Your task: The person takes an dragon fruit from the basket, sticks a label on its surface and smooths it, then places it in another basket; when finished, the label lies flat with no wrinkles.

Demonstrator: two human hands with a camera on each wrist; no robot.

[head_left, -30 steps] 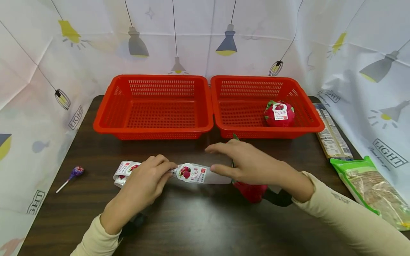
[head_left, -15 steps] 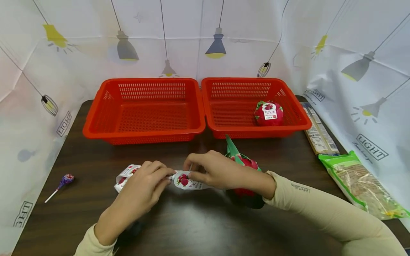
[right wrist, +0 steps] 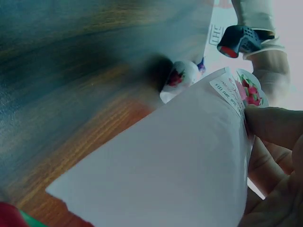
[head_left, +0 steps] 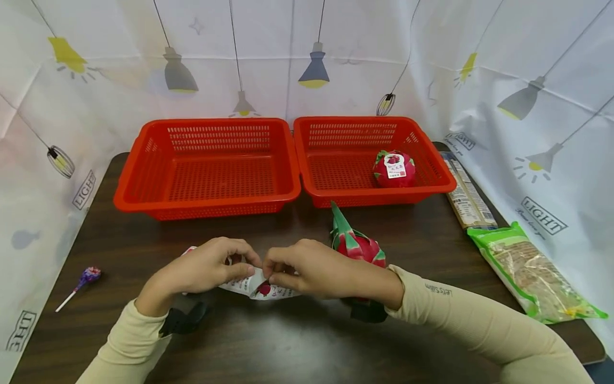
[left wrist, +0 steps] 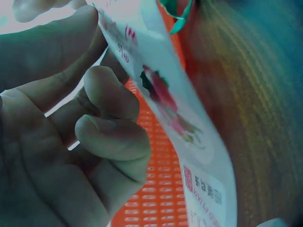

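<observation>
My two hands meet over the table's middle on a strip of printed stickers (head_left: 238,286) showing pink dragon fruit. The left hand (head_left: 208,265) pinches the strip between thumb and finger; its other fingers curl free in the left wrist view. My right hand (head_left: 318,268) pinches a sticker (right wrist: 249,88) at its edge, and the plain backing (right wrist: 165,161) hangs below. Whether that sticker is loose from the backing cannot be told. Right of my right hand, partly behind it, lies a dragon fruit (head_left: 357,246) with a long green leaf.
Two red plastic baskets stand at the back: the left basket (head_left: 206,205) and the right basket (head_left: 379,198), which holds another dragon fruit (head_left: 382,173) bearing a sticker. A lollipop (head_left: 88,276) lies at left. A green-edged food bag (head_left: 537,272) and a flat packet (head_left: 470,194) lie at right.
My right hand has come left from beside the dragon fruit and pinched the sticker strip. The left hand has shifted its grip, and the strip now bends up between both hands.
</observation>
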